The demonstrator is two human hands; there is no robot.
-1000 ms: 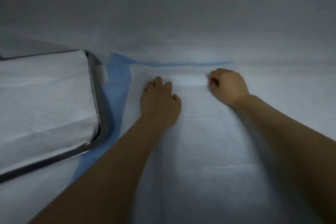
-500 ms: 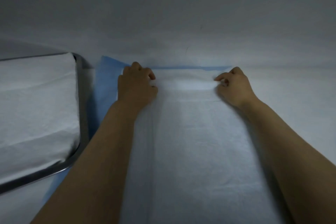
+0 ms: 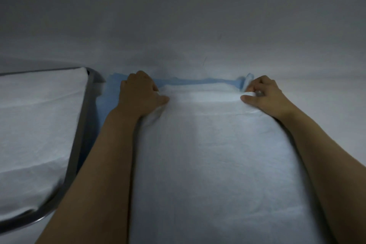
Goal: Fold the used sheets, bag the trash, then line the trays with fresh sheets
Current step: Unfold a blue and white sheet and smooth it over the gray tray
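Note:
A white sheet with a blue backing (image 3: 213, 154) lies spread in front of me, its blue border showing along the far edge and the left side. My left hand (image 3: 139, 95) grips the far left corner, fingers curled over the edge and thumb on top. At the far right corner my right hand (image 3: 263, 95) pinches the sheet, and the corner there is lifted so its blue underside turns up. A steel tray (image 3: 83, 125) lined with a white sheet (image 3: 37, 128) sits at the left.
The tray's rim runs close beside my left forearm. A pale wall (image 3: 188, 16) rises right behind the sheet's far edge. The surface under the sheet is covered in white.
Both hands have moved apart to the sheet's far corners and taken hold. The right corner now lifts and shows blue. The view has shifted left of the tray.

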